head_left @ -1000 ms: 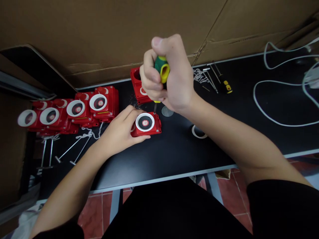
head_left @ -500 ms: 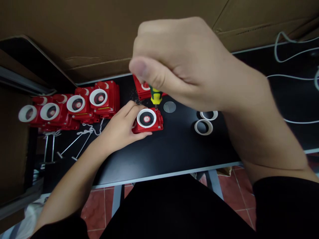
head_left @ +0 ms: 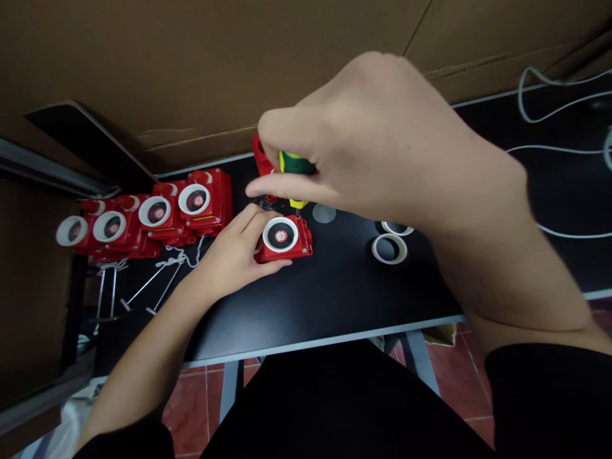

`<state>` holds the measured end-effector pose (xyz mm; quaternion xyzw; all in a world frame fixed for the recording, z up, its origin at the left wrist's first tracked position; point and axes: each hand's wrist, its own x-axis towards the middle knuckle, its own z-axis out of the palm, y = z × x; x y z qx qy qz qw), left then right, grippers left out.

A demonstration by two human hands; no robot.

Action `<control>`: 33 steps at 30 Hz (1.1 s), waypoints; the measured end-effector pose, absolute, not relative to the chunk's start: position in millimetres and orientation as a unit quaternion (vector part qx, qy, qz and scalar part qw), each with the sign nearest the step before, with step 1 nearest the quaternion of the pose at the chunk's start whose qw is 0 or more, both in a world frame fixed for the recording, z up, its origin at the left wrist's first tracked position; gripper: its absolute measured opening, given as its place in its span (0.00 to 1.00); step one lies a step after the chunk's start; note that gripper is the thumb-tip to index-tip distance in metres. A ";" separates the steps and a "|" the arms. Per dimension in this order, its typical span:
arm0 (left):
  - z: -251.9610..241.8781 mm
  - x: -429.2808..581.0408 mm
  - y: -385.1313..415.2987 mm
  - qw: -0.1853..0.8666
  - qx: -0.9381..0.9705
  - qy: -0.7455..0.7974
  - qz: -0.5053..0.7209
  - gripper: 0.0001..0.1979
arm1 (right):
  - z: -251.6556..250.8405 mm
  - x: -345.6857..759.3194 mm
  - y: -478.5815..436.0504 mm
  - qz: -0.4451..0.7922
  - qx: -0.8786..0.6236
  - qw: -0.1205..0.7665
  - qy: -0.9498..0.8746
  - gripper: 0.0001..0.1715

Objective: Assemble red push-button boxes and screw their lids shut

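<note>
My left hand (head_left: 241, 248) grips a red box with a white ring (head_left: 306, 242) from its left side, holding it down on the black table. The ring surrounds a dark window with a red and white centre. Above it, my right hand (head_left: 354, 146) is closed around a screwdriver with a green and yellow handle (head_left: 297, 164). Its shaft points down at the box's upper right corner, where a screw sits. Just behind lies a clear round disc (head_left: 324, 213). Another red part (head_left: 262, 156), partly hidden by my right hand, stands farther back.
Several similar red boxes (head_left: 220, 191) stand in a row at the left, with metal T-shaped rods (head_left: 143, 288) and white string before them. Two white rings (head_left: 389, 248) lie right of centre. White cables (head_left: 564, 150) run along the right. Cardboard (head_left: 191, 64) rises behind the table.
My right hand has turned about the screwdriver and its thumb and fingers have shifted on the handle. My left hand keeps its hold on the red box. The view has shifted slightly.
</note>
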<state>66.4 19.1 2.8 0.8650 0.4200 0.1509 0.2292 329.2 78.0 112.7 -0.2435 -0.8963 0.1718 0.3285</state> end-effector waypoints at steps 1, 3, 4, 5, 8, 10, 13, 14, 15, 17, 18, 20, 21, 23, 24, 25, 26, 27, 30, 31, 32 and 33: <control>3.3 66.6 18.8 0.229 0.865 0.421 0.151 0.36 | 111.6 327.8 77.3 0.181 -0.241 0.355 -0.885 0.31; 3.9 67.0 18.3 0.229 0.865 0.420 0.151 0.35 | 113.0 326.4 73.4 0.178 -0.261 0.371 -0.873 0.36; 4.0 67.1 18.2 0.229 0.865 0.419 0.152 0.35 | 115.5 326.3 70.4 0.165 -0.297 0.353 -0.872 0.37; 3.9 67.1 18.3 0.228 0.866 0.416 0.154 0.35 | 118.7 326.3 67.1 0.145 -0.339 0.319 -0.873 0.37; 3.0 66.6 18.9 0.230 0.869 0.408 0.162 0.36 | 126.3 326.3 61.1 0.096 -0.403 0.205 -0.887 0.37; 2.5 66.2 19.3 0.231 0.869 0.405 0.167 0.35 | 124.1 325.3 64.3 0.119 -0.353 0.213 -0.903 0.35; 1.9 65.9 19.5 0.226 0.871 0.399 0.176 0.34 | 109.5 320.3 78.3 0.256 -0.244 0.322 -0.878 0.30; 1.4 65.7 19.5 0.223 0.872 0.397 0.178 0.34 | 103.3 317.5 83.6 0.319 -0.212 0.350 -0.855 0.30; 0.7 65.3 19.5 0.219 0.874 0.396 0.179 0.34 | 97.3 314.3 88.5 0.386 -0.180 0.380 -0.821 0.31; -1.4 64.1 19.5 0.210 0.875 0.397 0.179 0.34 | 87.1 307.1 95.4 0.513 -0.118 0.394 -0.753 0.33; -2.7 63.3 19.5 0.205 0.876 0.397 0.179 0.35 | 83.1 303.4 97.2 0.567 -0.101 0.387 -0.720 0.35; -5.2 61.7 19.4 0.195 0.879 0.397 0.178 0.36 | 76.4 296.3 98.0 0.647 -0.082 0.365 -0.665 0.41; -6.2 61.1 19.3 0.193 0.880 0.397 0.178 0.36 | 73.2 293.2 97.8 0.673 -0.076 0.355 -0.644 0.44; -7.3 60.6 19.0 0.195 0.879 0.396 0.179 0.36 | 66.3 287.8 97.6 0.705 -0.063 0.339 -0.620 0.50; -7.4 60.7 18.8 0.200 0.878 0.396 0.180 0.36 | 62.5 285.6 98.0 0.715 -0.056 0.331 -0.614 0.52; -7.2 60.9 18.7 0.205 0.877 0.395 0.182 0.37 | 58.7 283.7 99.0 0.723 -0.050 0.323 -0.608 0.52; -6.9 61.2 18.6 0.210 0.876 0.394 0.185 0.37 | 55.0 282.0 100.2 0.730 -0.046 0.318 -0.604 0.52; -6.6 61.4 18.4 0.215 0.874 0.393 0.187 0.38 | 51.7 280.6 101.7 0.735 -0.041 0.315 -0.599 0.51; -6.4 61.8 18.1 0.224 0.871 0.395 0.188 0.38 | 45.3 277.6 105.3 0.743 -0.029 0.314 -0.590 0.48; -6.6 61.7 18.0 0.224 0.870 0.397 0.187 0.38 | 44.2 276.7 105.8 0.744 -0.026 0.317 -0.588 0.47; -7.0 61.6 17.8 0.224 0.870 0.398 0.187 0.38 | 43.5 275.8 105.9 0.744 -0.025 0.321 -0.586 0.46; -7.4 61.4 17.6 0.223 0.869 0.399 0.189 0.38 | 42.9 274.8 105.6 0.743 -0.022 0.327 -0.583 0.45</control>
